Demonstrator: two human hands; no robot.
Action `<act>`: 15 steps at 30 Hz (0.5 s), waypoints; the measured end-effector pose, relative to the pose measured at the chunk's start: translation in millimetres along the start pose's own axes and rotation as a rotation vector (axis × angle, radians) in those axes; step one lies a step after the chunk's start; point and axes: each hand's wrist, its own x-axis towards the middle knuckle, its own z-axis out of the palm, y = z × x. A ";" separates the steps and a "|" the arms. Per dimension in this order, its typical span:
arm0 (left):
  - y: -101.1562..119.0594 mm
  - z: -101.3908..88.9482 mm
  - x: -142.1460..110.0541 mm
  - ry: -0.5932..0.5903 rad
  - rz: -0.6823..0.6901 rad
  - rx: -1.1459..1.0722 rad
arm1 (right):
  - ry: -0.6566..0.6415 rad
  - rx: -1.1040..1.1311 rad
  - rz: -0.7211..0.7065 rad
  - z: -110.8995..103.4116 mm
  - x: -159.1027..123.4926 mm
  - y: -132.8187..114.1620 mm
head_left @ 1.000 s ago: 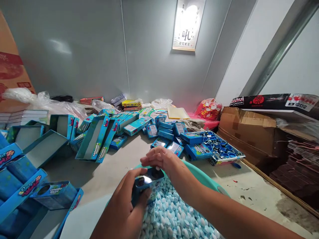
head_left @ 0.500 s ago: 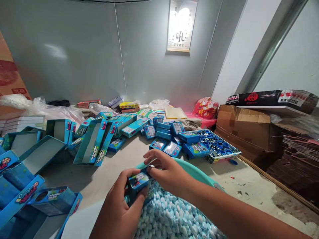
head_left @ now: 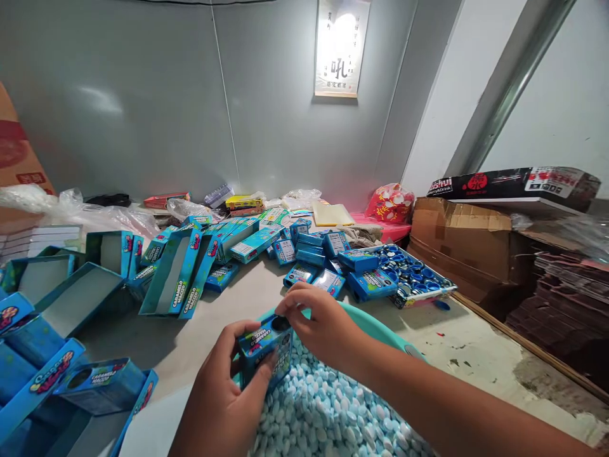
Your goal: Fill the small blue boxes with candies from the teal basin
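Observation:
Upright in my left hand (head_left: 226,384) is a small blue candy box (head_left: 261,339), gripped between thumb and fingers. A dark round hole shows in its top face. Close to that hole, at the box's right top edge, are the curled, pinched fingers of my right hand (head_left: 316,324); whatever they may hold is hidden. Under both hands sits a turquoise basin (head_left: 375,325) full of pale blue and white candies (head_left: 328,406).
Blue display trays (head_left: 171,273) stand at left, one holding candy boxes with a holed box (head_left: 102,384) on top. Behind the basin lie piled blue boxes (head_left: 311,251) and a shallow carton of blue caps (head_left: 413,273). A brown cardboard box (head_left: 457,238) stands at right.
My right fingers have drawn up and back from the box top, uncovering the dark hole. The box is now more upright in my left hand. The view has shifted slightly.

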 end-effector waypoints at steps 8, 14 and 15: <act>0.2 1.1 0.7 0.001 0.002 -0.082 | -0.029 0.026 -0.078 -0.4 -4.7 -8.7; 4.0 -1.3 2.8 0.116 -0.066 -0.136 | 0.059 -0.035 0.118 -7.5 -0.4 -4.4; 4.3 -1.6 3.3 0.135 -0.073 -0.168 | -0.018 -0.140 0.164 -8.8 -0.6 -3.9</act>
